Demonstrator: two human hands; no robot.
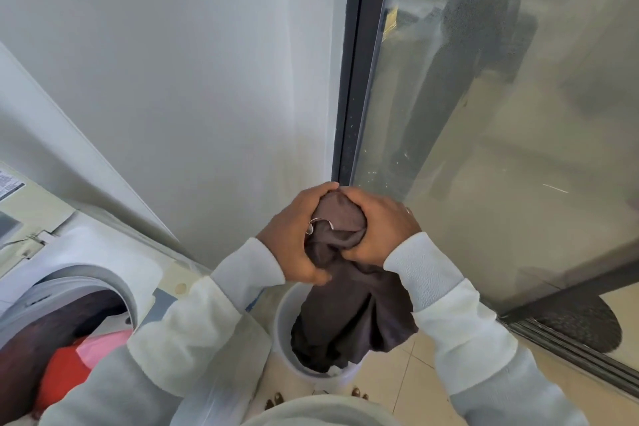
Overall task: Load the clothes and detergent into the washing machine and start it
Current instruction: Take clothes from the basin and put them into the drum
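Both hands, left hand [294,239] and right hand [380,228], are clenched together around a bunched dark brown cloth garment [349,315] hanging over a white round plastic bucket [287,349].

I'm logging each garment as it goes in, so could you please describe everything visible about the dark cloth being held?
The dark brown garment looks like soft, matte knit fabric. Its top is bunched between the left hand and right hand. The rest hangs crumpled, its lower end inside the white bucket on the tiled floor, right of the open washing machine drum.

Washing machine [20,218] label print illegible
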